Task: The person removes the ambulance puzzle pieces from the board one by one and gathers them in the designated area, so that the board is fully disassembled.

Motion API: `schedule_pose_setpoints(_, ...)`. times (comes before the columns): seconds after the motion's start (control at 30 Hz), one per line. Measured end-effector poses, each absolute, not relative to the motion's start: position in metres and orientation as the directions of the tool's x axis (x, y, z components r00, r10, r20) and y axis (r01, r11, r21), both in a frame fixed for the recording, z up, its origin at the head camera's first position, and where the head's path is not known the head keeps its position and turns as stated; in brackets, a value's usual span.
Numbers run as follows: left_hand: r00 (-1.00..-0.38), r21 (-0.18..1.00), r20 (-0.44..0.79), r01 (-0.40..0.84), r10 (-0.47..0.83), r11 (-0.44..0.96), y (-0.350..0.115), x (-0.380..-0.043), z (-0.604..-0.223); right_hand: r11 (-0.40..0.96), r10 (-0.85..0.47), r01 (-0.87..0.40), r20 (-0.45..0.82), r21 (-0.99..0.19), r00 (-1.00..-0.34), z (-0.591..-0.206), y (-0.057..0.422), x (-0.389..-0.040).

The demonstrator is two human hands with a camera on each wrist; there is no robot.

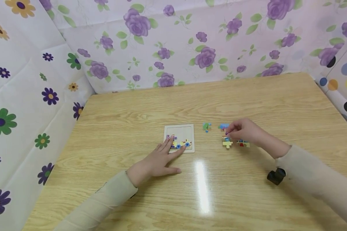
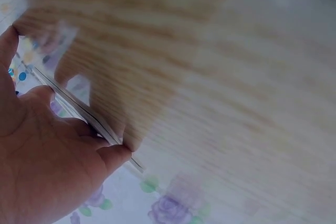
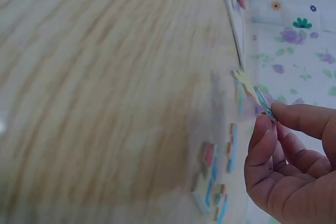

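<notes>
A small square puzzle tray (image 1: 193, 141) with a pale rim lies on the table, its lower part filled with colourful pieces that show blue wheels. My left hand (image 1: 154, 163) rests on the tray, fingers spread over its lower left part and hiding some pieces. To the right, my right hand (image 1: 245, 131) pinches a thin puzzle piece (image 3: 264, 101) between thumb and fingertips, just above the loose pieces. A yellow piece (image 1: 227, 145) appears right below those fingertips; whether it touches the held one I cannot tell.
Loose pieces lie right of the tray: a green one (image 1: 206, 127), a blue one (image 1: 224, 126) and a red and yellow one (image 1: 244, 144), partly behind the right hand. Flowered cloth (image 1: 167, 45) hangs behind the wooden table (image 1: 127, 118). A black device (image 1: 276, 176) sits at the right wrist.
</notes>
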State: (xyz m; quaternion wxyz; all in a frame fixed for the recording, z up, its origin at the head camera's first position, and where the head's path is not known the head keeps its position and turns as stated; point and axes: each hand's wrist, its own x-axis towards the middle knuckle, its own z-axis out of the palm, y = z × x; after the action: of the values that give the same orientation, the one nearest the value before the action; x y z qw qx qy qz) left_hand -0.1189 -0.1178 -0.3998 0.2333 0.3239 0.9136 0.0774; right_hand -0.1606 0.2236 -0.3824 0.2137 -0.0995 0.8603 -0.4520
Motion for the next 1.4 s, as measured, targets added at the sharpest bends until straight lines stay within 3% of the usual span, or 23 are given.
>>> schedule_pose_setpoints(0.5,-0.690,0.291,-0.368,0.551,0.623,0.782,-0.119,-0.118,-0.399,0.585,-0.306,0.086,-0.317,-0.807,-0.898,-0.399,0.224,-0.167)
schedule_pose_setpoints(1.17,-0.696,0.280,-0.358,0.556,0.622,0.783,-0.119,-0.118,-0.400,0.697,-0.256,0.020,-0.276,-0.717,-0.926,-0.400,0.216,-0.167)
schedule_pose_setpoints(1.4,-0.699,0.282,-0.349,0.557,0.625,0.781,-0.120,-0.118,-0.401,0.676,-0.265,-0.039,-0.193,-0.736,-0.945,-0.394,0.214,-0.165)
